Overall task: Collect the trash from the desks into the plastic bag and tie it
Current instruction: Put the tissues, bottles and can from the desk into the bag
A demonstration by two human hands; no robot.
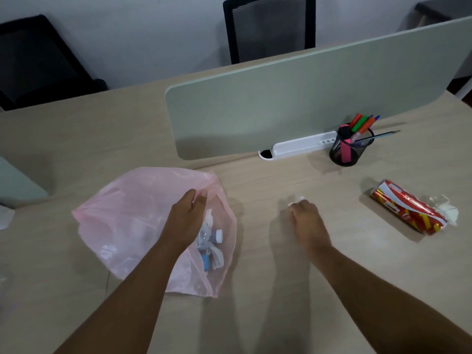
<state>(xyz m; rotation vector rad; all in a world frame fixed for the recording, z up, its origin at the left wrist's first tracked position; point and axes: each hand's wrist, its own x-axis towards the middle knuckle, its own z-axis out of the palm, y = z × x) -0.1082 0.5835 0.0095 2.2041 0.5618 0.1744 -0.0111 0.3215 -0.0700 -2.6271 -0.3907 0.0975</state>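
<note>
A pink see-through plastic bag point(132, 221) lies on the desk at the left, with a crushed bottle with a white cap point(212, 237) and crumpled tissue inside. My left hand point(186, 215) pinches the bag's upper edge between thumb and fingers. My right hand point(305, 218) rests on the desk to the right of the bag, fingers curled round a small white scrap of paper point(297, 199) that peeks out at the fingertips. A red and gold shiny wrapper point(408, 206) with a white tissue point(447, 210) at its end lies at the right.
A grey-green divider panel point(293, 98) stands across the wooden desk point(281, 290). A black mesh pen cup point(347, 146) with markers and a white cable tray point(301, 146) sit at its foot. White paper point(5, 218) lies at the left edge. Two black chairs stand behind.
</note>
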